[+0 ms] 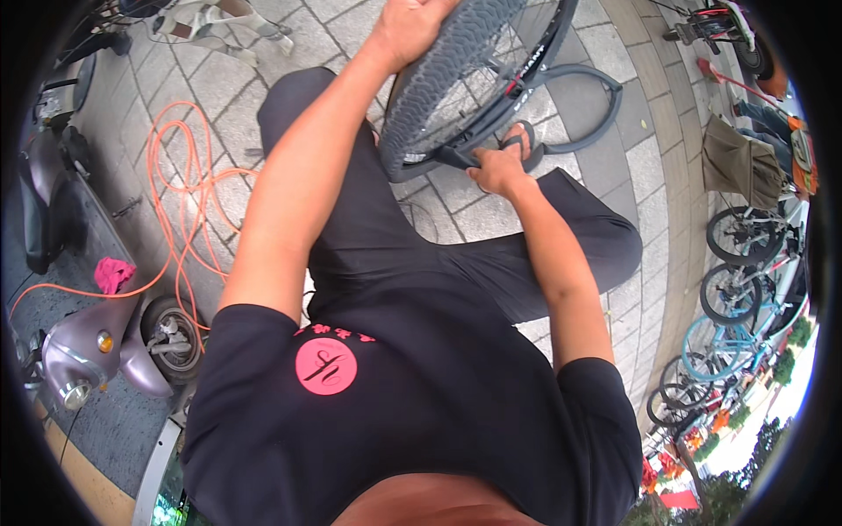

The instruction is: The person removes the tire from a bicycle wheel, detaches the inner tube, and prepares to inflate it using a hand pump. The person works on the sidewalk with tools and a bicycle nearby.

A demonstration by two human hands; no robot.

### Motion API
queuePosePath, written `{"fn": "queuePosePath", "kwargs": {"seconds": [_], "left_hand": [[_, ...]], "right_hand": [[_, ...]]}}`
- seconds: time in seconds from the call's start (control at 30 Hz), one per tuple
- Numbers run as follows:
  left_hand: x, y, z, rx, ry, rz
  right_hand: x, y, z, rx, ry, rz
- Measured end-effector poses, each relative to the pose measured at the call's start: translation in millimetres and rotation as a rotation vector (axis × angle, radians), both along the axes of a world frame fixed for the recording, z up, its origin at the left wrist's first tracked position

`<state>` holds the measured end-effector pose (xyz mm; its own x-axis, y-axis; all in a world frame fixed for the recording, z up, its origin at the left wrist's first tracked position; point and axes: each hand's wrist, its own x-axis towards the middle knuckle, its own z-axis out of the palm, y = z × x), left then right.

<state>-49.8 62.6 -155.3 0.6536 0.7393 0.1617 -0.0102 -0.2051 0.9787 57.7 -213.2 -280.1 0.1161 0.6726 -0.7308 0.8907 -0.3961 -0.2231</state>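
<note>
A bicycle wheel with a grey treaded tyre (447, 79) and black spoked rim (526, 53) stands in front of me, above my knees. My left hand (408, 26) grips the tyre at its upper edge. Lower down, my right hand (498, 168) pinches the tyre's edge at the wheel's bottom rim. A loose black inner tube (605, 114) lies looped on the pavement just behind the wheel. I wear a black shirt, dark trousers and a sandal (524, 140).
An orange hose (180, 202) coils over the paving stones at left. A mauve scooter (96, 351) with a pink rag (112, 273) stands at lower left. Several parked bicycles (745, 280) line the right side, with a folded chair (741, 167) beyond.
</note>
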Motion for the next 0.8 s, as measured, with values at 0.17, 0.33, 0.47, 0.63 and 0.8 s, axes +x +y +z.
{"fn": "queuePosePath", "kwargs": {"seconds": [0.17,0.33,0.47,0.63,0.8], "left_hand": [[0.6,7.5,-2.3,0.019,0.101,-0.063],[-2.6,4.4,-7.8,0.06,0.021,0.013],[-8.6,7.3,-11.0,-0.103,0.053,0.049],[-16.5,19.1,-20.6,-0.108,0.064,0.041],[-17.8,18.3,-24.2,-0.127,0.043,0.0]], "right_hand": [[7.8,-1.5,-13.4,-0.048,-0.059,-0.026],[12.4,6.9,-7.3,-0.164,-0.004,0.156],[32.9,23.1,44.3,-0.22,0.034,0.217],[18.4,13.0,57.8,-0.119,-0.116,0.492],[11.1,-5.7,44.9,-0.013,-0.098,0.531]]}}
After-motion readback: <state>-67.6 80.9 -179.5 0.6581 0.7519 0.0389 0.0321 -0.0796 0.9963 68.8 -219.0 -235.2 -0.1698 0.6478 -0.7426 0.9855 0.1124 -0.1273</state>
